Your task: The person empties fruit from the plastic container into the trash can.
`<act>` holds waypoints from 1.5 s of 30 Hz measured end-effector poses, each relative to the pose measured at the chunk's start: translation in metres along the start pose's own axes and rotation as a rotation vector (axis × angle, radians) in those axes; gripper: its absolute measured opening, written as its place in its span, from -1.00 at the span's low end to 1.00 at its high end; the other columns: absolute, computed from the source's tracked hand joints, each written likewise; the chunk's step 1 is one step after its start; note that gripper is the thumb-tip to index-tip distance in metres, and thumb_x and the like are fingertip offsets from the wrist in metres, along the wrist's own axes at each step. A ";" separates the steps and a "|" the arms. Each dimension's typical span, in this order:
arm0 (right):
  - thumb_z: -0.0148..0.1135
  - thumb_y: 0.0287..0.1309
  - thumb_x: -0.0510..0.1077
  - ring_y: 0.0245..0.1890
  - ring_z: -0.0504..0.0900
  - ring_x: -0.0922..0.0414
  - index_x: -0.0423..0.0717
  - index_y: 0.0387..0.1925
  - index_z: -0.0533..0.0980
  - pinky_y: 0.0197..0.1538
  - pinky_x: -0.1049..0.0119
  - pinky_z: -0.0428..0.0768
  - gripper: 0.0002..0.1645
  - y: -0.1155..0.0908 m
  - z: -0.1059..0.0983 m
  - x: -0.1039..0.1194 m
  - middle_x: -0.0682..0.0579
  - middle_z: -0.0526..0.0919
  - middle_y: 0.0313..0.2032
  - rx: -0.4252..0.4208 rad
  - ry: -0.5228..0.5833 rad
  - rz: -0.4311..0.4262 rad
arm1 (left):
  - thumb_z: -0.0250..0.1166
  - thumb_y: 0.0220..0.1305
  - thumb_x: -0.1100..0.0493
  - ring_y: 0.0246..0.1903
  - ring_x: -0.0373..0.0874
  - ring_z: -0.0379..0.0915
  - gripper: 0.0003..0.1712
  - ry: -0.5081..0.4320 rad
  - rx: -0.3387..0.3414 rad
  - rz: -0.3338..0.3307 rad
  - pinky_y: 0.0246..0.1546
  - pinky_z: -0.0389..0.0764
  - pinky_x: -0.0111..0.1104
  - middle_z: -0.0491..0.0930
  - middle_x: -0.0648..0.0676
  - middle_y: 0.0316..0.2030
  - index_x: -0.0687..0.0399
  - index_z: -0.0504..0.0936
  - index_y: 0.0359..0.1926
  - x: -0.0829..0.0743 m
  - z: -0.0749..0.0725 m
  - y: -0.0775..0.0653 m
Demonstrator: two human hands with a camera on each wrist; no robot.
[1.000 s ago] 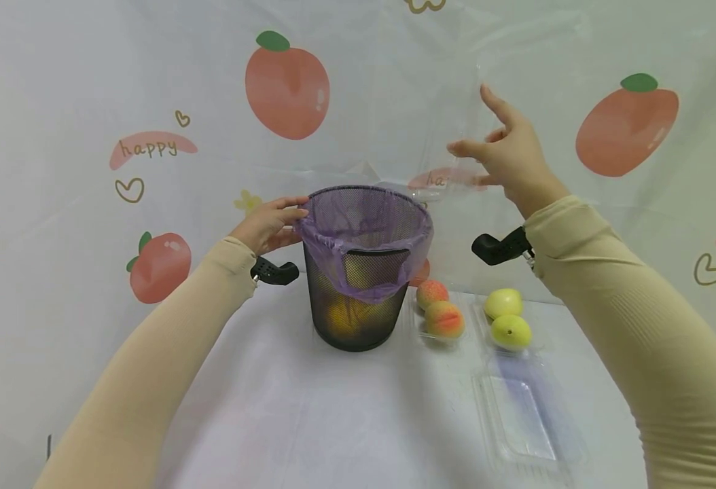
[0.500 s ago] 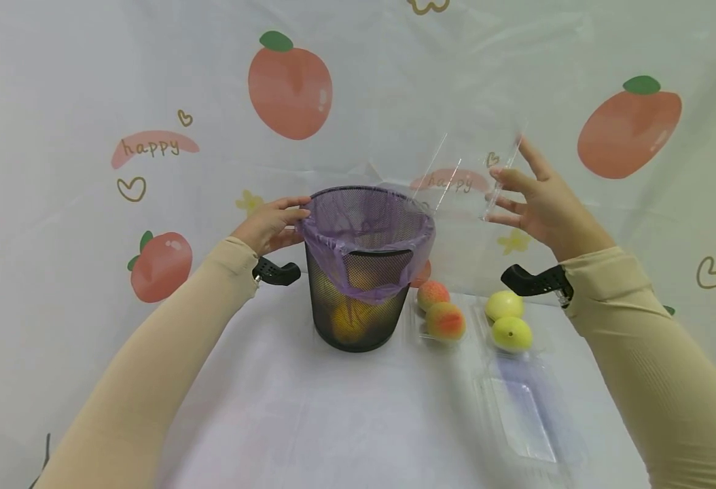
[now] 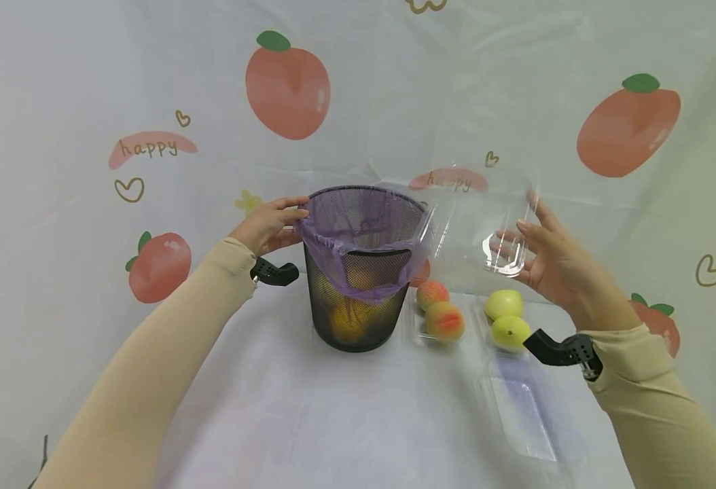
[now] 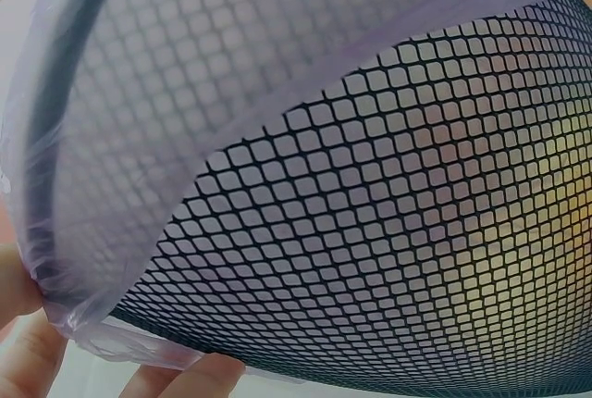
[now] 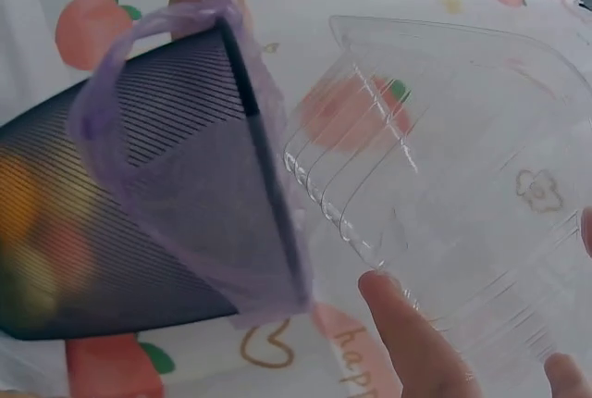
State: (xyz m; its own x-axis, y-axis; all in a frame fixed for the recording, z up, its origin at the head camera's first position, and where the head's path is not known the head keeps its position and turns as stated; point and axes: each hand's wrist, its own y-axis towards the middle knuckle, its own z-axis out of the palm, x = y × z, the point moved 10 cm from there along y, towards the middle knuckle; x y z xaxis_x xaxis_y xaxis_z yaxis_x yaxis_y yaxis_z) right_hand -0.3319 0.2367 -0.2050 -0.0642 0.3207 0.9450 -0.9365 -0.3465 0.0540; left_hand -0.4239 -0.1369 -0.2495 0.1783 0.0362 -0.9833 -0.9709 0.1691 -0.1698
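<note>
My left hand (image 3: 270, 224) grips the rim of a black mesh wastebasket (image 3: 318, 292) at its left side. A purple bag (image 3: 373, 291) lines the basket and folds over the rim. In the left wrist view, fingertips (image 4: 211, 376) touch the bag and mesh. My right hand (image 3: 562, 261) holds a tilted, clear plastic container (image 3: 464, 224) to the right of the basket. The container looks empty, and its ridged wall shows in the right wrist view, near my thumb (image 5: 407, 333). Through the mesh I see orange and yellow fruit (image 3: 348, 322), blurred.
Right of the basket, two peaches (image 3: 445, 320) sit in a clear tray. Beyond them are two yellow fruits (image 3: 511, 333) in another tray. A further clear container (image 3: 526, 424) lies in front of these. A white sheet with fruit prints hangs behind.
My right hand has come down and to the right with the clear container, which has turned from high up to beside the basket's rim. My left hand has stayed on the rim.
</note>
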 end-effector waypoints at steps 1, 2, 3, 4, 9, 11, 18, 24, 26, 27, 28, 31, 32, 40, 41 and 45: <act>-0.03 0.44 -0.16 -0.13 0.70 0.06 0.68 0.45 -0.17 -0.30 0.23 0.72 -0.13 -0.004 -0.002 -0.004 -0.02 0.38 0.08 0.014 0.003 -0.001 | 0.10 0.44 0.22 -0.40 -0.30 0.57 -0.38 -0.004 0.001 -0.002 -0.28 0.63 -0.49 0.39 0.03 -0.04 -0.07 0.21 0.46 0.000 0.000 0.000; -0.06 0.45 -0.16 -0.11 0.70 0.06 0.67 0.45 -0.19 -0.32 0.23 0.72 -0.14 -0.009 -0.003 -0.008 -0.01 0.42 0.07 0.029 0.009 -0.001 | 0.10 0.44 0.22 -0.40 -0.30 0.57 -0.38 -0.006 0.003 -0.005 -0.28 0.64 -0.48 0.39 0.03 -0.04 -0.07 0.21 0.46 0.001 0.000 0.000; -0.09 0.46 -0.18 -0.08 0.69 0.05 0.65 0.46 -0.22 -0.33 0.23 0.72 -0.13 -0.013 -0.004 -0.013 -0.02 0.45 0.07 0.056 0.030 -0.001 | 0.11 0.44 0.23 -0.40 -0.29 0.58 -0.38 -0.010 0.002 -0.007 -0.28 0.64 -0.48 0.39 0.04 -0.04 -0.07 0.22 0.46 0.001 0.000 0.000; -0.12 0.47 -0.18 -0.05 0.69 0.05 0.64 0.46 -0.24 -0.35 0.23 0.71 -0.14 -0.018 -0.005 -0.018 -0.01 0.46 0.07 0.079 0.033 0.000 | 0.10 0.44 0.23 -0.39 -0.29 0.58 -0.39 -0.011 0.004 -0.008 -0.28 0.64 -0.48 0.39 0.04 -0.05 -0.07 0.21 0.46 0.001 0.001 0.000; -0.26 0.49 -0.22 0.02 0.66 0.00 0.58 0.47 -0.31 -0.12 0.14 0.70 -0.17 -0.039 -0.009 -0.046 -0.04 0.45 0.10 0.191 0.092 0.011 | 0.10 0.44 0.23 -0.40 -0.29 0.57 -0.40 -0.019 -0.001 -0.013 -0.29 0.63 -0.48 0.39 0.04 -0.08 -0.07 0.23 0.45 0.000 0.001 -0.001; -0.31 0.49 -0.24 0.03 0.65 -0.02 0.57 0.47 -0.35 -0.01 0.10 0.67 -0.17 -0.047 -0.008 -0.058 -0.05 0.44 0.10 0.229 0.106 0.020 | 0.09 0.45 0.23 -0.41 -0.29 0.57 -0.39 -0.021 0.005 -0.010 -0.28 0.63 -0.48 0.38 0.04 -0.08 -0.07 0.22 0.46 0.000 0.001 -0.002; -0.39 0.51 -0.24 0.14 0.58 0.04 0.58 0.47 -0.33 0.11 0.00 0.59 -0.20 -0.071 -0.006 -0.107 0.03 0.43 0.17 0.331 0.057 0.066 | 0.07 0.46 0.25 -0.42 -0.30 0.55 -0.39 -0.031 0.018 0.000 -0.27 0.61 -0.48 0.36 0.04 -0.07 -0.04 0.19 0.47 -0.002 0.002 -0.002; -0.33 0.53 -0.21 0.14 0.48 0.07 0.69 0.45 -0.21 0.16 -0.13 0.51 -0.22 -0.084 -0.009 -0.161 -0.07 0.18 0.22 0.279 -0.044 0.194 | 0.09 0.45 0.23 -0.40 -0.29 0.56 -0.40 -0.023 -0.007 -0.011 -0.29 0.63 -0.47 0.37 0.05 -0.05 -0.09 0.23 0.45 0.000 0.000 -0.001; -0.30 0.53 -0.19 0.17 0.43 0.06 0.70 0.44 -0.25 0.18 -0.17 0.48 -0.21 -0.088 -0.009 -0.177 -0.14 0.09 0.24 0.249 -0.067 0.251 | 0.09 0.45 0.22 -0.40 -0.29 0.56 -0.40 -0.009 -0.013 -0.012 -0.29 0.63 -0.47 0.38 0.04 -0.05 -0.11 0.23 0.45 0.000 0.000 -0.001; -0.28 0.53 -0.17 0.18 0.41 0.05 0.68 0.45 -0.27 0.19 -0.18 0.47 -0.21 -0.089 -0.008 -0.183 -0.18 0.04 0.25 0.238 -0.075 0.277 | 0.10 0.45 0.22 -0.41 -0.29 0.57 -0.40 -0.004 -0.016 -0.012 -0.29 0.63 -0.47 0.38 0.04 -0.05 -0.11 0.23 0.45 0.000 -0.001 -0.001; -0.26 0.53 -0.16 0.21 0.40 0.02 0.67 0.45 -0.28 0.19 -0.18 0.46 -0.21 -0.090 -0.006 -0.190 -0.20 0.04 0.26 0.228 -0.082 0.301 | 0.10 0.45 0.22 -0.41 -0.29 0.56 -0.40 -0.002 -0.017 -0.011 -0.29 0.63 -0.47 0.38 0.04 -0.05 -0.11 0.24 0.45 0.001 -0.001 -0.001; -0.20 0.52 -0.16 0.22 0.42 -0.02 0.59 0.48 -0.29 0.19 -0.18 0.47 -0.19 -0.093 -0.001 -0.204 -0.22 0.08 0.25 0.219 -0.087 0.344 | 0.09 0.45 0.22 -0.41 -0.30 0.56 -0.41 -0.003 -0.011 -0.006 -0.29 0.62 -0.48 0.39 0.04 -0.07 -0.10 0.23 0.45 0.001 -0.001 -0.001; -0.18 0.51 -0.17 0.21 0.43 -0.03 0.57 0.48 -0.28 0.18 -0.17 0.49 -0.18 -0.094 0.001 -0.209 -0.21 0.12 0.23 0.216 -0.087 0.356 | 0.09 0.45 0.22 -0.41 -0.30 0.56 -0.40 -0.003 -0.006 -0.004 -0.28 0.62 -0.48 0.38 0.04 -0.07 -0.09 0.22 0.45 0.000 -0.001 -0.001; -0.02 0.45 -0.16 0.07 0.51 0.05 0.40 0.51 -0.28 0.09 -0.12 0.57 -0.10 -0.093 0.008 -0.237 -0.07 0.29 0.05 0.162 -0.098 0.435 | 0.08 0.45 0.24 -0.41 -0.30 0.55 -0.39 -0.021 0.011 0.000 -0.27 0.61 -0.48 0.38 0.04 -0.07 -0.05 0.21 0.46 0.000 0.001 -0.001; -0.01 0.44 -0.16 0.06 0.51 0.05 0.39 0.52 -0.28 0.08 -0.12 0.57 -0.09 -0.093 0.008 -0.238 -0.06 0.29 0.05 0.156 -0.102 0.438 | 0.08 0.45 0.24 -0.41 -0.30 0.55 -0.39 -0.021 0.010 -0.001 -0.27 0.61 -0.48 0.38 0.04 -0.07 -0.05 0.21 0.46 0.000 0.001 -0.001; 0.04 0.42 -0.15 0.06 0.51 0.04 0.35 0.52 -0.31 0.08 -0.11 0.58 -0.06 -0.089 0.008 -0.243 -0.08 0.29 0.06 0.130 -0.113 0.443 | 0.09 0.45 0.24 -0.40 -0.30 0.56 -0.40 -0.017 0.003 -0.003 -0.27 0.62 -0.48 0.38 0.03 -0.07 -0.06 0.22 0.46 0.000 0.001 -0.001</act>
State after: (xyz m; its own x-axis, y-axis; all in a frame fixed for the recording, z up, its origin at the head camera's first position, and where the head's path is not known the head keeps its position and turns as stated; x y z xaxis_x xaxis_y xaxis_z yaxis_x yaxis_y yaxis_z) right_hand -0.2306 0.1828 -0.4370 -0.4032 0.0216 0.9149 -0.7762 -0.5377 -0.3294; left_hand -0.4224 -0.1364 -0.2491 0.1843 0.0523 -0.9815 -0.9698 0.1722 -0.1729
